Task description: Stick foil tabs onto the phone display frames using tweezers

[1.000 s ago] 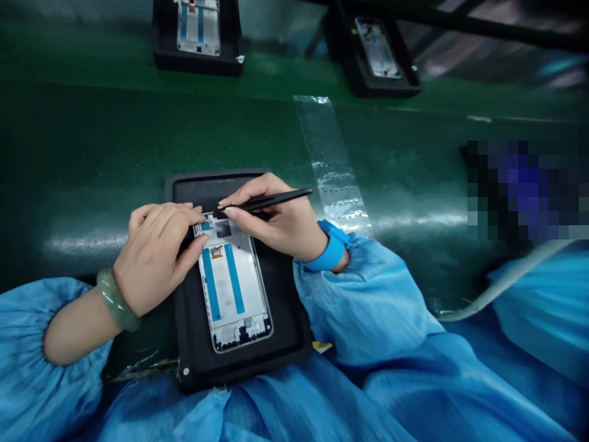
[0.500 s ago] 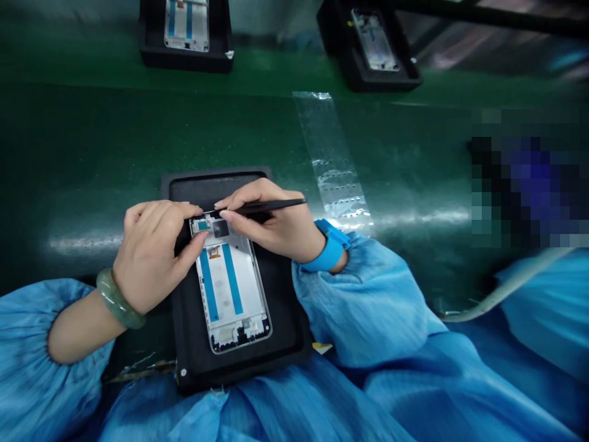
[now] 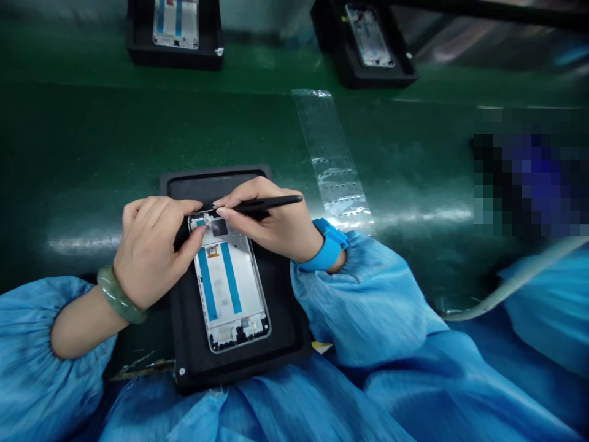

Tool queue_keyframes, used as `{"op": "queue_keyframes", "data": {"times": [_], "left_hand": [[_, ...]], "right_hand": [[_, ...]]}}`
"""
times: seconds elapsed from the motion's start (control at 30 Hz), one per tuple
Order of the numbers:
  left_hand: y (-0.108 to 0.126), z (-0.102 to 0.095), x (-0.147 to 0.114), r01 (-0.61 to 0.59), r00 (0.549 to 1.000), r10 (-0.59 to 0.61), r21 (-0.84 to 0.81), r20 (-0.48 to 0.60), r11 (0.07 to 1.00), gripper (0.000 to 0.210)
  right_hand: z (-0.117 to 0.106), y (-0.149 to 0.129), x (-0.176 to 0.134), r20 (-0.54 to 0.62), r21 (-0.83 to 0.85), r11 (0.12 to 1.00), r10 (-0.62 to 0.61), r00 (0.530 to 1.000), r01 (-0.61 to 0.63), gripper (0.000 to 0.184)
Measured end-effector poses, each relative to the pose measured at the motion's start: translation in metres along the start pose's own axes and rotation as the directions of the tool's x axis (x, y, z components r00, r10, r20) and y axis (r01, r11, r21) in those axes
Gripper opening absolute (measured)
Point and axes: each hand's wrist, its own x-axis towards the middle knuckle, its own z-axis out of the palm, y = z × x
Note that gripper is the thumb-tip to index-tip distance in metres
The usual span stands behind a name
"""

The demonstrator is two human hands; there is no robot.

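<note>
A phone's open mid-frame (image 3: 232, 282), silvery white with two blue adhesive strips, lies in a black foam tray (image 3: 285, 331). My left hand (image 3: 154, 248) grips its top left corner, thumb on the inner face and index finger along the top edge. Black tweezers (image 3: 271, 202) are pinched in my right hand (image 3: 276, 224). Their tip meets the top edge of the frame, close to my left index finger; whether it holds a small part is too fine to tell. A small copper-coloured flex connector (image 3: 213, 250) shows between the strips.
On the green bench (image 3: 92, 141) lies a clear plastic strip (image 3: 329, 153), right of the tray. Two more black trays (image 3: 177, 58) (image 3: 377, 80) with phone frames stand at the back. A pale cable (image 3: 519, 285) and another person's blue sleeve (image 3: 552, 313) are at the right.
The view has shifted slightly, so the back trays appear farther left and higher. My left thumb sits a little higher on the frame's corner. The tweezers keep nearly the same place.
</note>
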Motion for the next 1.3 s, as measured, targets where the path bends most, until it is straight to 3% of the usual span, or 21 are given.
{"op": "queue_keyframes", "data": {"times": [0.4,0.9,1.3], "left_hand": [[0.002,0.001,0.004,0.022,1.0,-0.022,0.033,-0.003,0.999,0.023],[0.0,0.003,0.007,-0.024,0.997,0.031,0.103,-0.071,0.994,0.02],[0.005,0.001,0.018,-0.019,0.999,0.03,0.231,-0.041,0.973,0.02]], "right_hand": [[0.001,-0.002,-0.001,0.004,-0.014,1.0,-0.004,1.0,0.004,0.008],[0.004,-0.002,-0.001,-0.083,-0.087,0.996,-0.01,0.996,0.002,0.008],[0.004,-0.004,0.0,-0.063,-0.103,0.995,0.002,0.998,-0.008,0.007]]}}
